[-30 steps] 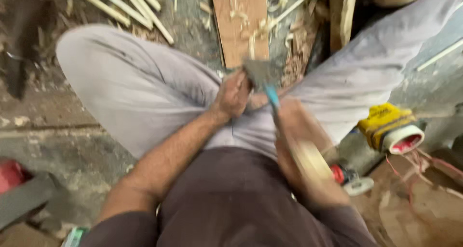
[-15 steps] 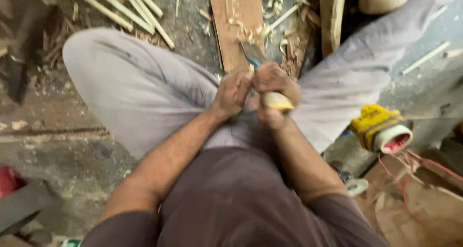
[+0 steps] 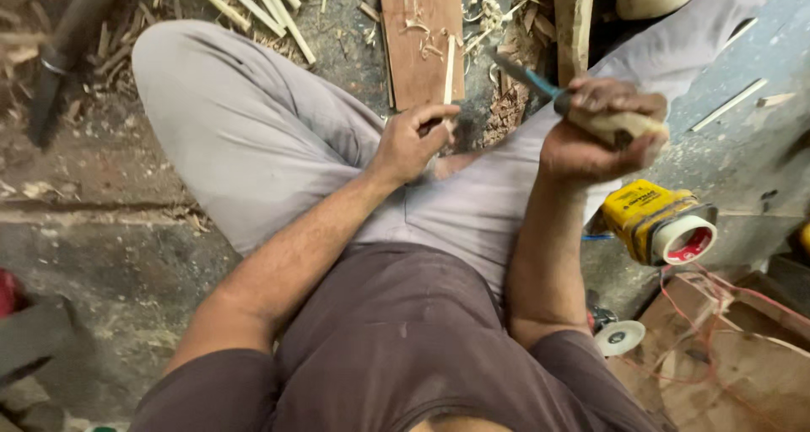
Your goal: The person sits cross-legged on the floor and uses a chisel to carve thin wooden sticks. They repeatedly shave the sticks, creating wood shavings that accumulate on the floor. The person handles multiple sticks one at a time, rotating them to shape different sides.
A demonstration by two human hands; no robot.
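I sit cross-legged on the floor in grey trousers. My right hand (image 3: 595, 132) is raised and grips the pale wooden handle of a knife (image 3: 540, 84), whose blade points up and to the left. My left hand (image 3: 415, 141) is closed on a thin wooden stick (image 3: 448, 82), held upright against a brown board (image 3: 419, 35) on the floor between my knees. The knife blade is apart from the stick, up to its right.
Wood shavings and thin cut sticks (image 3: 261, 6) litter the floor ahead. A yellow power tool (image 3: 654, 221) lies by my right leg, with a small grinder disc (image 3: 618, 337) and red cord below it. A wooden plank (image 3: 574, 23) stands beyond my right hand.
My right hand has lifted the knife up and to the right, away from my left hand. My left hand has stayed at the stick on the board.
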